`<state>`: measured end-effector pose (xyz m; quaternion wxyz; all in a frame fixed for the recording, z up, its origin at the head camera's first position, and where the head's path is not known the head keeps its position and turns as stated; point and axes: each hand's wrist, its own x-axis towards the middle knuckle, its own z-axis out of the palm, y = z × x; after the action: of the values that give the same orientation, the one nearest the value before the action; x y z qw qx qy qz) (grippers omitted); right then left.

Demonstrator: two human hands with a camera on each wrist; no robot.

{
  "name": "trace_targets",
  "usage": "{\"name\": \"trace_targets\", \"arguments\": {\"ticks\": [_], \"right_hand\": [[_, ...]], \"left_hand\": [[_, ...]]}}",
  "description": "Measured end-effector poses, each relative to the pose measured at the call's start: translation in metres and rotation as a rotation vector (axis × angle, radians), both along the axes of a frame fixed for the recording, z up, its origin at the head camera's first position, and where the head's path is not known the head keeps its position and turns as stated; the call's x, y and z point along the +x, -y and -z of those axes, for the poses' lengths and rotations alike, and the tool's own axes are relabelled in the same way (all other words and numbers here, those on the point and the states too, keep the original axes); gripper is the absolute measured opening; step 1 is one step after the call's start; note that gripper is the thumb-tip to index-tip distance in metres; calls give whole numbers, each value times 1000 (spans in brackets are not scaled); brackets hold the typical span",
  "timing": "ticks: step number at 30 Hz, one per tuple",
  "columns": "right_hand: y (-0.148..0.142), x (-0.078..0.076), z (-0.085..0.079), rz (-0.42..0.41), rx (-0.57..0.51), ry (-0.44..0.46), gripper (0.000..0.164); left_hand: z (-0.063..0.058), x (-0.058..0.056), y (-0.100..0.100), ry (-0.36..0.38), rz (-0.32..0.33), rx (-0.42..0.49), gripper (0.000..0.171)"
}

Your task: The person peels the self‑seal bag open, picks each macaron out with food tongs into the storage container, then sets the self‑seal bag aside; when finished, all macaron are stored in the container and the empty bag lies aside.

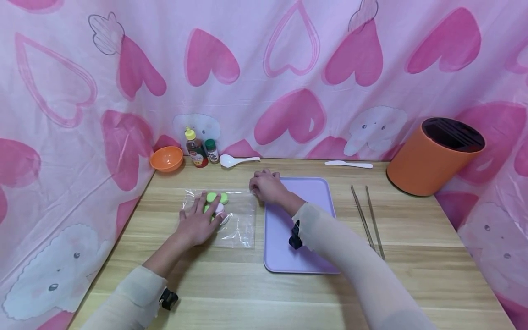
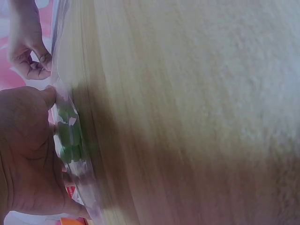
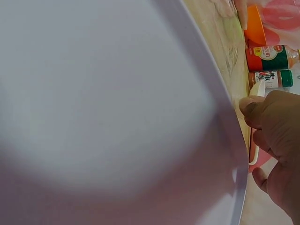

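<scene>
A clear plastic bag (image 1: 241, 224) lies flat on the wooden table, with several round green, white and pink macarons (image 1: 211, 197) inside. Spread over it is my left hand (image 1: 198, 224), its straight fingers resting on the bag across the macarons and partly hiding them. At the bag's upper right corner, my right hand (image 1: 267, 185) pinches the edge between thumb and curled fingers. The left wrist view also shows this right hand (image 2: 29, 54) at the bag's edge, above the green macarons (image 2: 69, 136). My right forearm crosses over a lilac tray (image 1: 297, 256).
Along the back stand an orange bowl (image 1: 167, 160), a yellow-capped sauce bottle (image 1: 196, 149) and a green-capped spice jar (image 1: 212, 151). A white spoon (image 1: 237, 160) and white knife (image 1: 348, 164) lie there too. Chopsticks (image 1: 363, 220) and an orange knife block (image 1: 429, 160) are at right.
</scene>
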<state>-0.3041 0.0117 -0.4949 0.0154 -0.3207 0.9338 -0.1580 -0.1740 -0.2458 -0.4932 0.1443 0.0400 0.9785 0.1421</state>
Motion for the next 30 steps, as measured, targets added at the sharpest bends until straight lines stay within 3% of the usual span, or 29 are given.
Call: {"name": "trace_targets", "arguments": {"ticks": [20,24,30], "right_hand": [[-28,1,0,-56,23,-32,16],[-25,4,-2,-147,15,-49,8],[-14,11,-7,-317,63,-76,21]], "left_hand": [[-5,1,-1,6,-2,13,76],[-4,1,-1,11,-2,11,77],[0,0,0,3,-1,6,78]]}}
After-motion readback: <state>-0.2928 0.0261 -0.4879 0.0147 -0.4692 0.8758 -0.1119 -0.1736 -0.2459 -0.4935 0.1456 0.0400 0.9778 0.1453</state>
